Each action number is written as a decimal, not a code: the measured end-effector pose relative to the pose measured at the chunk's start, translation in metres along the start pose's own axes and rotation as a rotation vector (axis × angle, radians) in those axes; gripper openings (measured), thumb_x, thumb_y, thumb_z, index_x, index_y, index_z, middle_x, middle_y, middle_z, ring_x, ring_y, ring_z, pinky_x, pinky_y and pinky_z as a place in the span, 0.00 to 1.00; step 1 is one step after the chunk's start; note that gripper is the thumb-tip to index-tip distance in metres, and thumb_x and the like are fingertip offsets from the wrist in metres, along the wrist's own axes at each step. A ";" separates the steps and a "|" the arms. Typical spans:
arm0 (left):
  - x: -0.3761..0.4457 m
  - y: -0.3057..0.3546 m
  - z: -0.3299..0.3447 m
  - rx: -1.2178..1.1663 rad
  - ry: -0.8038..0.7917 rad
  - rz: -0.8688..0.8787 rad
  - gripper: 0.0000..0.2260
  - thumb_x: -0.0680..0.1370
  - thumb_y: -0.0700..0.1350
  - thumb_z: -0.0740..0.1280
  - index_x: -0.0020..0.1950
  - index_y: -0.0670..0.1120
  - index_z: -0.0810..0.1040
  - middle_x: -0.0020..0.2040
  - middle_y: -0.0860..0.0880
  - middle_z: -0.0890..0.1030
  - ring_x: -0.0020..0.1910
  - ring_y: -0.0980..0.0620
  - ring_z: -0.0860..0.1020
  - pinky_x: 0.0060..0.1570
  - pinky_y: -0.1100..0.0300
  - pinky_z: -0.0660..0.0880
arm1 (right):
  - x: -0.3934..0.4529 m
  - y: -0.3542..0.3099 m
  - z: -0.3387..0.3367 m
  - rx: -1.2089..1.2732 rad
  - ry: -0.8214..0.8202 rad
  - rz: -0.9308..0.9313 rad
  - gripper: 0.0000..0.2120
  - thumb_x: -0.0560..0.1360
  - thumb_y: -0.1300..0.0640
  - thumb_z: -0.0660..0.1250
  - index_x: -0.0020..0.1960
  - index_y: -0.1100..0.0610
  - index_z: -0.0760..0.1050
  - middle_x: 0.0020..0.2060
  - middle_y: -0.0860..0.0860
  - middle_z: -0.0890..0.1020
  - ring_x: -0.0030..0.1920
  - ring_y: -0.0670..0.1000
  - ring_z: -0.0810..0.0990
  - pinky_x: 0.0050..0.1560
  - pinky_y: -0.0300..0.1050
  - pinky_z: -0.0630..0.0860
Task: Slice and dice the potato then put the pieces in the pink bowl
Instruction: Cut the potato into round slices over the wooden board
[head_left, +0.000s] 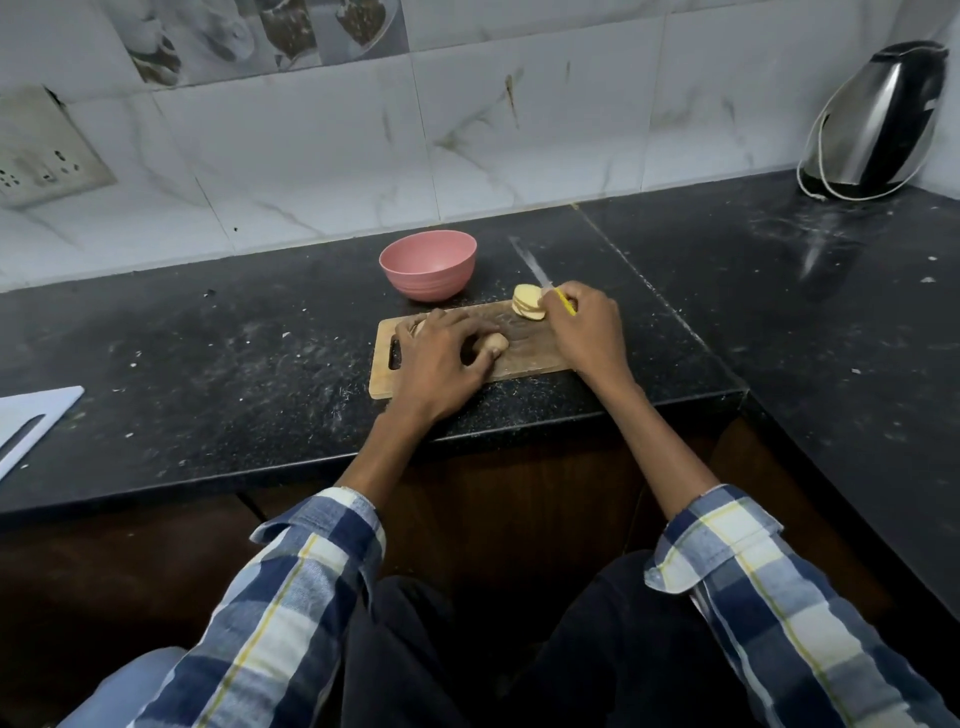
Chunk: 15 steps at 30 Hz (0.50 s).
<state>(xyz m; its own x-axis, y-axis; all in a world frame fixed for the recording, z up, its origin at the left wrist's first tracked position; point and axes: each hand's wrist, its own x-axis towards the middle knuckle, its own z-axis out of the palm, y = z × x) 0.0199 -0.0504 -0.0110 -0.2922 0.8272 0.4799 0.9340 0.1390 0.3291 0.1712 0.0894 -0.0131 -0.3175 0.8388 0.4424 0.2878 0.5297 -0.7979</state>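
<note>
From my remote seat, much of the work is covered by the hands. My left hand lies over the uncut potato piece on the wooden cutting board, fingers curled down around it; only the rounded end of the piece shows past the thumb, and something pale peeks out behind the knuckles that I cannot identify. My right hand grips a knife with a yellow handle, fingers wrapped tight; most of the handle is buried in the fist, and the blade is a faint streak pointing away over the counter. The stack of potato slices sits at the board's far right corner, touching the right hand's fingers. The pink bowl stands just beyond the board, and I cannot see anything inside it from this angle.

The board rests near the front edge of a black speckled stone counter, dusted with pale crumbs. White marbled tiles line the wall, with a switch plate at left. A steel kettle stands in the far right corner. A white board is cut off at the left edge. I can read no writing anywhere.
</note>
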 end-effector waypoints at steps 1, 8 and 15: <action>0.001 0.000 0.000 -0.003 -0.002 -0.002 0.11 0.81 0.57 0.66 0.61 0.59 0.82 0.61 0.60 0.80 0.64 0.55 0.72 0.65 0.42 0.61 | 0.003 0.002 -0.002 0.100 0.031 0.062 0.18 0.80 0.44 0.66 0.41 0.57 0.79 0.31 0.45 0.77 0.29 0.43 0.71 0.32 0.46 0.65; 0.011 0.008 0.000 0.110 0.043 0.052 0.15 0.80 0.60 0.63 0.61 0.58 0.82 0.56 0.58 0.79 0.61 0.55 0.74 0.67 0.42 0.62 | 0.014 0.012 0.004 -0.119 -0.056 0.127 0.22 0.68 0.41 0.76 0.56 0.52 0.79 0.51 0.51 0.79 0.49 0.51 0.79 0.44 0.47 0.72; 0.091 0.029 0.001 0.042 -0.200 0.093 0.21 0.80 0.41 0.68 0.73 0.46 0.77 0.65 0.45 0.79 0.65 0.44 0.76 0.64 0.49 0.72 | 0.035 0.014 0.004 -0.247 -0.190 0.166 0.24 0.63 0.41 0.83 0.55 0.51 0.84 0.49 0.51 0.86 0.50 0.53 0.84 0.45 0.45 0.75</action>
<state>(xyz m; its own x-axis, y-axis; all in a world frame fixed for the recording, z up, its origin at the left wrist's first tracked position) 0.0207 0.0292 0.0413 -0.1616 0.9283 0.3348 0.9641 0.0760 0.2546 0.1609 0.1262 -0.0101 -0.4037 0.8898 0.2128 0.5518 0.4223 -0.7191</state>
